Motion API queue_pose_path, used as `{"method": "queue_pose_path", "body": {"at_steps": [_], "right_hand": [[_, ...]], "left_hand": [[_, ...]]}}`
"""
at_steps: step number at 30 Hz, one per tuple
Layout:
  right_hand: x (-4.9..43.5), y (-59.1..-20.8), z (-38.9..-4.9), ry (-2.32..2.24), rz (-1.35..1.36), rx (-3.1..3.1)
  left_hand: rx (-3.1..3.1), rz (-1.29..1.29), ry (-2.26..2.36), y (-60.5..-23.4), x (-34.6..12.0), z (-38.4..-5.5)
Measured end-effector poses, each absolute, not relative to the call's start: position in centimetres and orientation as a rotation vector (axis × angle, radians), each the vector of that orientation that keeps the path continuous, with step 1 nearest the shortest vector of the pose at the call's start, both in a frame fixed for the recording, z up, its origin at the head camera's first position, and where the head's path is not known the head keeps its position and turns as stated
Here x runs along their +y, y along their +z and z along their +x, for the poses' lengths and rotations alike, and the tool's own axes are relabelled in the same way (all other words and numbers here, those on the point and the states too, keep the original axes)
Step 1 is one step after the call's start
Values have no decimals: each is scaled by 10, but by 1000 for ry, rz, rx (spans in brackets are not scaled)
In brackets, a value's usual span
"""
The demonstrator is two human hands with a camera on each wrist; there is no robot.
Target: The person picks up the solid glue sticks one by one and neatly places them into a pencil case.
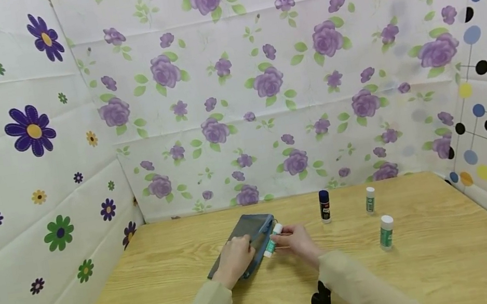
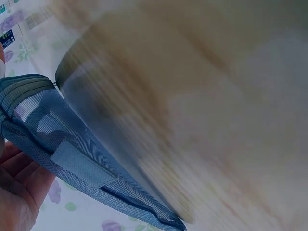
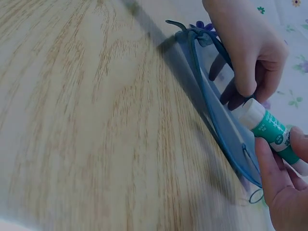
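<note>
My left hand [image 1: 235,259] pinches the upper edge of a blue mesh zip pouch [image 1: 252,222]. The pouch lies tilted on the table, its mouth parted toward the right in the right wrist view. My right hand [image 1: 298,242] grips a green and white glue stick [image 3: 274,133] between thumb and fingers. That glue stick is beside the pouch's opening, its white cap toward the left hand in the right wrist view. In the left wrist view, the pouch's mesh side [image 2: 82,163] is close to the camera. What lies inside the pouch cannot be made out.
A dark blue-capped glue stick [image 1: 324,207] stands upright right of the pouch. Two green and white glue sticks, a farther one [image 1: 370,201] and a nearer one [image 1: 386,233], stand farther right on the wooden table [image 1: 443,258]. Patterned cloth walls [image 1: 264,101] surround the table's back and sides.
</note>
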State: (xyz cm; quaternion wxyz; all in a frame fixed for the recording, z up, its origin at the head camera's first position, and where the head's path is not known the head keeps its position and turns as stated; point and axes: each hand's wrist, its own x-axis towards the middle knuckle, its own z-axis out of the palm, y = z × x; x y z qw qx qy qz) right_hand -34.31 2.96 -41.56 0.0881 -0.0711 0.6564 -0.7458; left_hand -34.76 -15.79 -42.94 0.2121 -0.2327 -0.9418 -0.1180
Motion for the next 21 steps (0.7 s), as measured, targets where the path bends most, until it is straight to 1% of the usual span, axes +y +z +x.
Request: {"method": "queue_pose_path", "body": {"at_steps": [6,21], "right_hand": [[20,-416,-344,-2206,-127,1999],[8,-421,-344,-2199,-98,2083]], "left_hand": [[-2583,-656,-318,-429,-157,-347],[-2586,-645,-339,-425,-155,-344]]}}
